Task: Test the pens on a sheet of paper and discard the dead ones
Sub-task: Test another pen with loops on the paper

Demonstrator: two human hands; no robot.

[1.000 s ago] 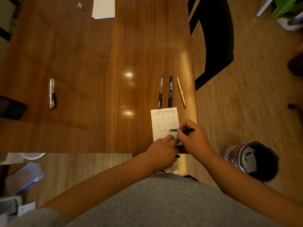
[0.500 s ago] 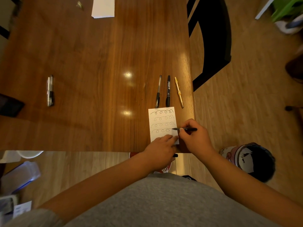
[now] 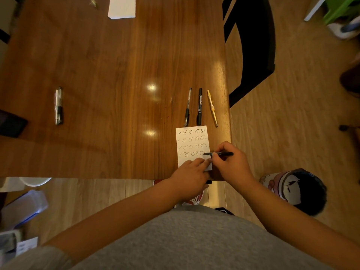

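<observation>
Wooden tabletop (image 3: pixel 97 65) is carrying all work items. A dark chair (image 3: pixel 253 45) is standing at its far R side, and a patterned bin (image 3: pixel 298 190) is sitting on the floor, R of the person.

Sheet of paper (image 3: pixel 191 141) is lying at the near R edge of the tabletop, showing four rows of loops. R hand (image 3: pixel 231 164) is pinching a black pen (image 3: pixel 220 153) low on the barrel, grip closed round it w/ thumb and fingers. Pen tip is touching the sheet at the R end of row 4. L hand (image 3: pixel 190 174) is pressing flat fingers on the near R corner of the sheet, its grip closing on nothing.

Three more pens are lying side by side just beyond the sheet: clear-barrel pen (image 3: pixel 187 108), black marker (image 3: pixel 199 106), yellow pen (image 3: pixel 212 108). Two pens (image 3: pixel 58 106) are lying together well apart, at the L side of the tabletop. Which group is already tested: cannot tell.

Handling (judgement):
- Black pen is looking light, stiff and smooth-barrelled. Take hold near the tip for control, light pressure only.
- Sheet is thin and light, prob. sliding easily on the glossy finish. Pin it down close to the writing line.
- Row 4 is showing ink, so this pen is prob. live and not going to the bin.
</observation>
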